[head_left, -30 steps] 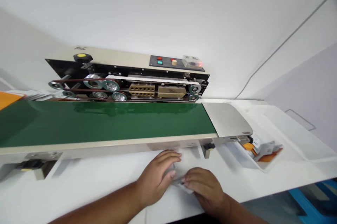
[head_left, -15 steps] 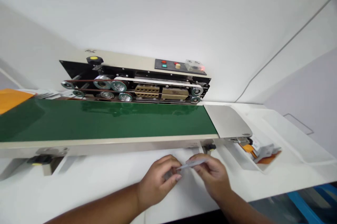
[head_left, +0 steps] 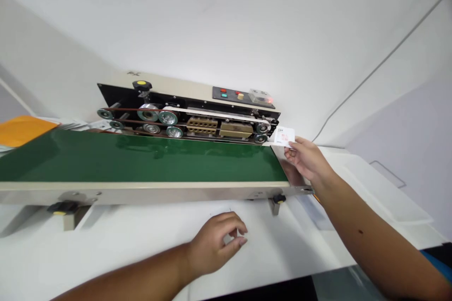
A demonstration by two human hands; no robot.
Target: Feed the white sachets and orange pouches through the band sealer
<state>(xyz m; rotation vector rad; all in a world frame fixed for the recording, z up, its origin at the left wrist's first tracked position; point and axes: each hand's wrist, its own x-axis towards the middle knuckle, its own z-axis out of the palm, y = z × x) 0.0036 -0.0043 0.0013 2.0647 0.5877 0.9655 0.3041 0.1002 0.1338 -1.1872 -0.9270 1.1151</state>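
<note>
My right hand pinches the lower right corner of a small white printed packet. The packet stands upright at the right end of the sealing machine, beside its end rollers, above the metal end plate. My left hand is over the white table, in front of the conveyor, its fingers curved with a gap between thumb and fingertips and nothing in them. The green conveyor belt runs along the front of the machine.
An orange envelope lies at the belt's far left, with grey-white packets behind it. Black knobs jut from the conveyor's front. A white tray stands at the right. A cable runs down the wall.
My right hand has carried the packet from beside my left hand up and right to the machine's end. My left hand has let go and stayed low. The view has shifted slightly.
</note>
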